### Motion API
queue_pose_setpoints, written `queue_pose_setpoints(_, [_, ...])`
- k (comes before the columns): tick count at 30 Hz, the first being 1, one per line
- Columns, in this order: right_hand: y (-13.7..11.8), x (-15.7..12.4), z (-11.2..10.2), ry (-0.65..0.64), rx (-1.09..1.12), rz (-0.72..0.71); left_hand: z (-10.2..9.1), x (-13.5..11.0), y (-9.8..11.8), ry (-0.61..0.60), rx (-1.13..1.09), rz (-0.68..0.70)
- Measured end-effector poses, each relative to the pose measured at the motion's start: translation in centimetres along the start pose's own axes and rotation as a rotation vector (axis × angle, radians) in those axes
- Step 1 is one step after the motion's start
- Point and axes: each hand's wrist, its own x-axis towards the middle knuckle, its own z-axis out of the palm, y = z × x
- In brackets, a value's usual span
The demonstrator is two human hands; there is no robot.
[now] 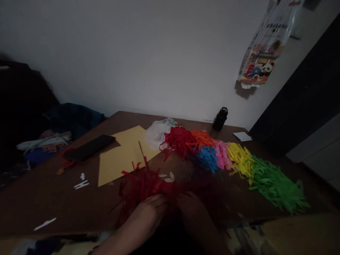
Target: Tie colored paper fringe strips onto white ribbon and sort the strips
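Observation:
At the table's near edge my left hand (153,208) is closed, its fingers curled on a red fringe strip (145,184) whose loose ends fan out to the left. Close beside it on the right, my right hand (189,203) also pinches the red fringe; dim light and blur hide its fingertips. Beyond the hands a red fringe bunch (180,140) lies beside orange fringe (202,139), blue fringe (207,158), pink fringe (222,154), yellow fringe (240,157) and green fringe (277,184). Small pale slips (168,177) rest just past my hands.
Yellow paper sheets (123,159) and a clear plastic bag (156,134) lie behind. On the left are a long black case (90,148) and white scraps (81,184). A black bottle (220,118) stands near the wall, left of white papers (242,136). A printed bag (261,60) hangs above.

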Motion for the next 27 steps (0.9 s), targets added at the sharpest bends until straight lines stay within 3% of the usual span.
queue_pose_setpoints(4, [0.4,0.4,-0.3,-0.037,-0.013,0.212,-0.7,0.4,-0.5,-0.020,-0.051,-0.223])
queue_pose_setpoints(8, [0.3,2.3,-1.5,-0.192,-0.053,0.492,-2.1,1.6,-1.1,-0.109,0.049,-0.429])
queue_pose_setpoints(14, [1.3,4.9,-1.6,-0.274,-0.089,0.562,-2.7,4.2,-2.4,-0.148,0.132,-0.486])
queue_pose_setpoints(18, [1.5,6.0,-2.1,-0.258,-0.147,0.603,-2.2,5.0,-3.2,-0.175,0.173,-0.508])
queue_pose_setpoints(20, [1.0,6.1,-2.7,-0.209,-0.128,0.527,-2.0,5.2,-3.4,-0.182,0.179,-0.506])
queue_pose_setpoints(22, [0.1,5.6,-3.4,-0.187,-0.031,0.344,-1.9,5.2,-3.5,-0.186,0.180,-0.501])
queue_pose_setpoints(24, [-0.8,4.6,-3.9,-0.232,0.061,0.154,-2.0,5.2,-3.5,-0.188,0.177,-0.494])
queue_pose_setpoints(27, [-1.7,2.6,-4.4,-0.316,0.091,0.044,-2.1,5.2,-3.5,-0.189,0.174,-0.478])
